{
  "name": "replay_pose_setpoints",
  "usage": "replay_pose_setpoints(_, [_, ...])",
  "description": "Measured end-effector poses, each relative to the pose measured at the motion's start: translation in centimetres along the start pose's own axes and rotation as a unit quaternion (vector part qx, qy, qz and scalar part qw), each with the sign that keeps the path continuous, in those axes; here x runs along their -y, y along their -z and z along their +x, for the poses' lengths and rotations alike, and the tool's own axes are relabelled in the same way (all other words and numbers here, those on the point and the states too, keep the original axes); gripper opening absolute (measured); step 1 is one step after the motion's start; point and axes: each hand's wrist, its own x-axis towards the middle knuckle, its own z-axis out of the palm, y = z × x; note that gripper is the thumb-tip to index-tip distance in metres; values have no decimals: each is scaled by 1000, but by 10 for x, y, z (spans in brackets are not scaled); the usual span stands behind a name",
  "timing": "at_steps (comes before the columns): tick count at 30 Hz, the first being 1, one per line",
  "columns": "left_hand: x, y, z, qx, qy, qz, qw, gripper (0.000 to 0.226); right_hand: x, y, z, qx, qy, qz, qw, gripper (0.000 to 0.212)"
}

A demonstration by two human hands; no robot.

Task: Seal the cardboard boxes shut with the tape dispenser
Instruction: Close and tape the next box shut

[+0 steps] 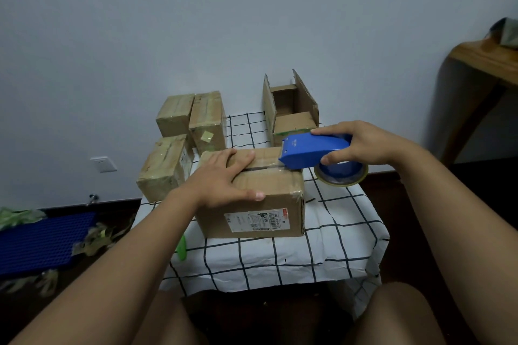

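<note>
- I'm running the blue plastic tape dispenser [311,152] along the centre seam of the front cardboard box [252,193], my right hand [361,145] clamped around it.
- I'm pressing my left hand [224,176], fingers spread flat, on the box's top, left of the dispenser.
- I should be keeping steady downward pressure so the glossy clear tape is bonding onto the matte corrugated flaps.
- That box is sitting on the grid-patterned desk [336,232].

Blue tape dispenser [314,150] on closed cardboard box [269,199] seam.

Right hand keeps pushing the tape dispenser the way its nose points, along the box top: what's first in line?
Likely the left hand, pressing the flaps of the front cardboard box, lying on the seam ahead of the blue tape dispenser held by the right hand.
</note>
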Motion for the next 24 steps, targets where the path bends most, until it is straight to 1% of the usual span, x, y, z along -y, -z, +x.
replay_pose_setpoints(7, [-3,2,-1,5,-4,6,1000,104,-2,-4,-2,-8,10,10,1000,54])
replay_pose_setpoints(12, [-7,7,-4,22,-19,9,1000,89,-6,-9,-6,-30,8,23,999,55])
replay_pose_setpoints(18, [-14,7,-5,50,-20,46,998,89,-9,-14,-9,-41,9,28,999,57])
replay_pose_setpoints(21, [-22,1,-7,23,-25,71,997,95,-12,-15,-8,-44,8,35,998,58])
replay_pose_setpoints(24, [-29,-9,-13,-22,36,67,997,104,-14,-16,-8,-46,5,35,998,57])
